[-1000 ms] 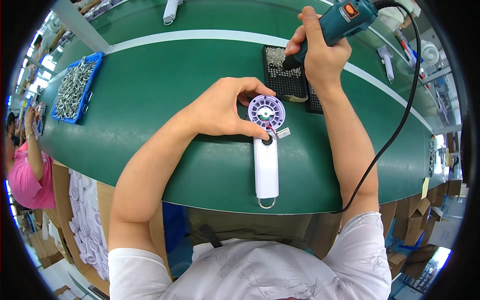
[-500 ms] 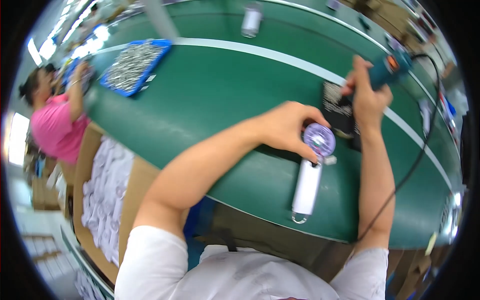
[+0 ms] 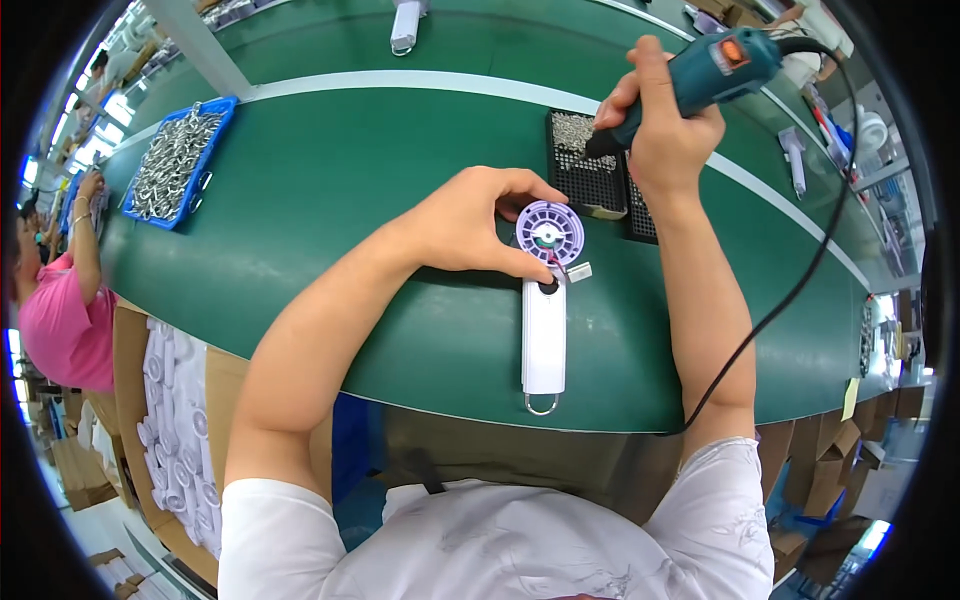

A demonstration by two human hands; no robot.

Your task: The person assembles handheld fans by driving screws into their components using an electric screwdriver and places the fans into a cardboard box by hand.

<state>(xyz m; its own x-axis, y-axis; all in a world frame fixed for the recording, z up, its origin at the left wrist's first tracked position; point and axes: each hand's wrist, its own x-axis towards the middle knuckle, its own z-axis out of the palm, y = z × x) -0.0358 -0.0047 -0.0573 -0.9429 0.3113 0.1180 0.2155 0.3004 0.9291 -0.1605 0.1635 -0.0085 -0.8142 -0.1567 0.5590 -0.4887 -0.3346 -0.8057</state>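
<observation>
A white-handled, purple-headed handheld fan body [image 3: 544,335] lies on the green worktable, its round head open with inner parts and wires showing. My left hand [image 3: 470,225] grips it, fingers behind the head and thumb by the black button at the top of the handle. A small white connector [image 3: 579,271] sticks out beside the head. My right hand [image 3: 668,145] is wrapped round a teal electric screwdriver [image 3: 715,72] with a black cord. Its dark tip points down at a black screw tray [image 3: 600,211] holding many small screws; whether it touches them I cannot tell.
A second black tray [image 3: 640,215] sits beside the first. At the far left is a blue tray [image 3: 206,172] of metal rings. A cardboard box [image 3: 228,390] of white parts stands at the table's left edge, near a person in pink [image 3: 68,330]. The cord hangs over my right forearm.
The view has shifted, so the table things sit further left. The screwdriver's tip has come over the screws in the tray. My left hand keeps its hold on the fan body.
</observation>
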